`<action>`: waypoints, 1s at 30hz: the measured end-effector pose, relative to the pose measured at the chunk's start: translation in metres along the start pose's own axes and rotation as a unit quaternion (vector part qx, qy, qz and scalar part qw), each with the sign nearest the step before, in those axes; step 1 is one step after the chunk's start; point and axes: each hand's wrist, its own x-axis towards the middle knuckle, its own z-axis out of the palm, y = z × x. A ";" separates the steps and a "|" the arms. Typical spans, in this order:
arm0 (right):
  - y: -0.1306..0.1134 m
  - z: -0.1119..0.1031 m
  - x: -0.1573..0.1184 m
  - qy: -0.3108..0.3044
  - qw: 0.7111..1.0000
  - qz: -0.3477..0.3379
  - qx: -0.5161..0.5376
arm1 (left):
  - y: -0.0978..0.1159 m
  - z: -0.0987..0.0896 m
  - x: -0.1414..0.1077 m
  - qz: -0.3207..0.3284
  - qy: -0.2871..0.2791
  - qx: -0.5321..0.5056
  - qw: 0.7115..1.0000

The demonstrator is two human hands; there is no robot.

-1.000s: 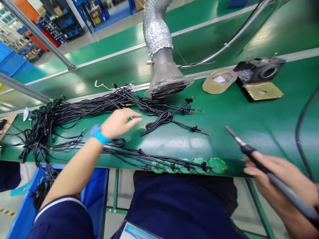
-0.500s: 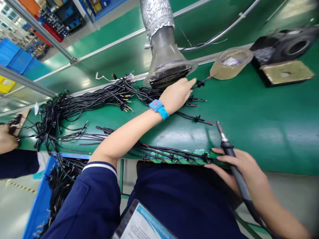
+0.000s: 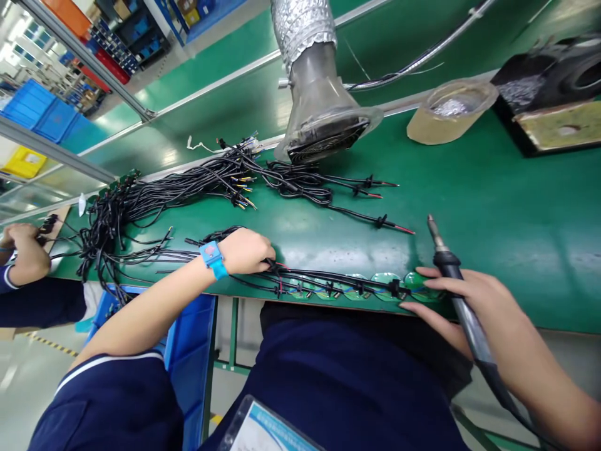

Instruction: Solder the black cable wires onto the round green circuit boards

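Note:
My left hand (image 3: 248, 250), with a blue wrist strap (image 3: 214, 259), is closed on a black cable near the table's front edge. Red wire ends stick out beside its fingers. A row of round green circuit boards (image 3: 385, 286) with black cables lies along that edge. At the row's right end, my right hand (image 3: 462, 297) holds a soldering iron (image 3: 451, 269) with its tip pointing up and away. Its fingertips touch the last green board. Behind, several loose black cables (image 3: 300, 186) with red wire ends lie below the fume hood.
A fume extractor (image 3: 317, 116) hangs over the back. A tape roll (image 3: 451, 109) and a dark stand with a sponge (image 3: 566, 128) sit back right. Bundled cables (image 3: 164, 185) fill the left. Another person's hands (image 3: 28, 250) work far left.
My left hand has moved from under the fume hood to the front left, bringing a cable over the row of boards. My right hand stays at the row's right end with the iron.

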 end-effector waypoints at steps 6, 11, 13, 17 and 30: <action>-0.004 -0.010 -0.001 -0.005 0.998 -0.065 0.007 | -0.016 0.003 0.020 -0.194 0.194 -0.035 0.961; -0.015 -0.009 0.001 -0.006 0.998 -0.067 -0.014 | 0.019 0.010 0.018 -0.014 0.108 -0.127 0.986; -0.019 -0.008 0.003 0.002 0.998 -0.060 -0.015 | 0.028 0.012 0.019 0.013 0.033 -0.164 0.986; -0.024 -0.008 0.007 0.018 0.999 -0.043 -0.002 | 0.028 0.009 0.023 -0.011 -0.036 -0.183 0.982; -0.046 -0.015 0.008 0.067 0.997 -0.034 -0.014 | 0.078 0.047 -0.014 -0.006 0.206 -0.018 0.978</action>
